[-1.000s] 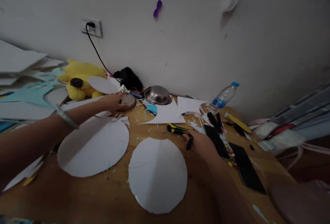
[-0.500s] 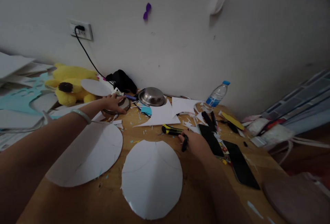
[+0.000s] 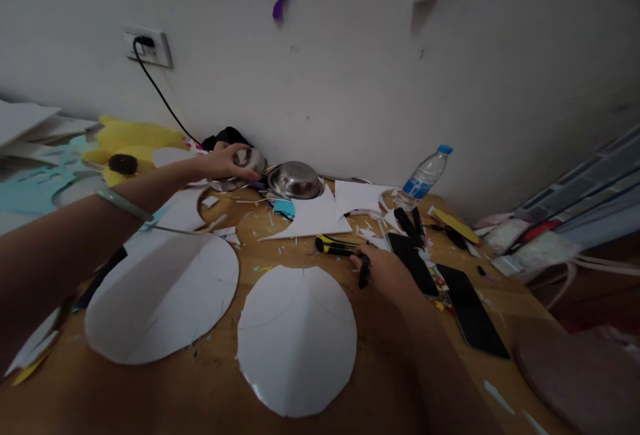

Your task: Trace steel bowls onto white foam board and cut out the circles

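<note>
My left hand (image 3: 231,161) reaches to the back of the table and is closed on a small metal bowl (image 3: 256,161), lifted and tilted; its exact shape is partly hidden by my fingers. A shiny rim shows beneath it. My right hand (image 3: 383,268) rests on the wood with a black marker (image 3: 364,271) between its fingers. Just beyond those fingers lies a yellow and black utility knife (image 3: 334,245). In front of me is a white rounded foam-board piece (image 3: 297,341) with faint drawn curves. A larger white oval piece (image 3: 163,298) lies to its left.
An upturned steel bowl (image 3: 296,180) stands by the wall, near cut white board (image 3: 320,216) and scraps. A water bottle (image 3: 424,178), a tablet (image 3: 473,311) and a dark phone-like slab (image 3: 413,263) are at right. A yellow plush toy (image 3: 137,138) sits at back left.
My left hand has moved up and back, raising the small metal bowl from the tabletop. My right hand stays nearly in place with the marker. The view has shifted slightly.
</note>
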Demonstrator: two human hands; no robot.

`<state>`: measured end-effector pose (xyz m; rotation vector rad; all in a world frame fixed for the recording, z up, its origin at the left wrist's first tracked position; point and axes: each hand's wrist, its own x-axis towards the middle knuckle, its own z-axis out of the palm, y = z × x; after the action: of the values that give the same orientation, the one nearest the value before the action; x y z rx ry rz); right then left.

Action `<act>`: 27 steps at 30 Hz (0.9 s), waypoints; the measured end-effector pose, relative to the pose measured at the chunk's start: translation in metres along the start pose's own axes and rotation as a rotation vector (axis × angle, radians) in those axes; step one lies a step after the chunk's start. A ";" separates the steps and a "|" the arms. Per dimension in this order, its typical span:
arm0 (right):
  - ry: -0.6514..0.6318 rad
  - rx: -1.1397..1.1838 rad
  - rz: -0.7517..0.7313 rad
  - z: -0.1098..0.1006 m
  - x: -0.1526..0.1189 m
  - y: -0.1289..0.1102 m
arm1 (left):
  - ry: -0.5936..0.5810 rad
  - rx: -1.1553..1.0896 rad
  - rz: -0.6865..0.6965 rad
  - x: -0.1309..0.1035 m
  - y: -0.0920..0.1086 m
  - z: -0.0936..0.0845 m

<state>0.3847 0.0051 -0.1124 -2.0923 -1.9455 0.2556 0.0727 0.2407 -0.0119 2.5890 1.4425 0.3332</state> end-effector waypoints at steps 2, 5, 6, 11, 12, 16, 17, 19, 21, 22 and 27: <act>-0.020 0.000 0.009 -0.002 0.000 0.000 | 0.022 -0.035 -0.029 -0.003 0.019 -0.012; -0.024 0.001 0.025 -0.004 0.001 0.003 | 0.012 -0.097 0.057 -0.040 0.068 -0.013; -0.025 0.004 0.032 -0.004 0.002 0.004 | -0.035 -0.082 0.151 -0.061 0.087 -0.006; 0.030 0.155 0.084 -0.007 0.003 0.006 | -0.230 -0.067 0.546 -0.173 0.153 0.068; 0.047 0.199 0.070 -0.008 0.002 0.002 | -0.295 -0.085 0.556 -0.186 0.156 0.082; 0.030 0.315 0.007 -0.010 -0.004 -0.023 | -0.368 -0.173 0.545 -0.201 0.153 0.110; 0.002 0.334 0.004 -0.010 -0.006 -0.029 | -0.363 -0.188 0.554 -0.200 0.150 0.112; -0.089 0.380 0.001 -0.009 -0.009 -0.038 | -0.349 -0.209 0.577 -0.198 0.142 0.114; -0.222 0.423 0.004 -0.008 -0.012 -0.042 | -0.301 -0.249 0.612 -0.200 0.130 0.120; -0.299 0.437 0.005 -0.008 -0.013 -0.043 | -0.268 -0.278 0.623 -0.202 0.123 0.125; -0.573 0.467 -0.010 -0.010 -0.019 -0.043 | -0.179 -0.508 0.487 -0.212 0.087 0.155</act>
<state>0.3451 -0.0119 -0.0905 -1.8133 -1.9113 1.2895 0.0771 0.0101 -0.1650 2.4192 0.5558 0.4427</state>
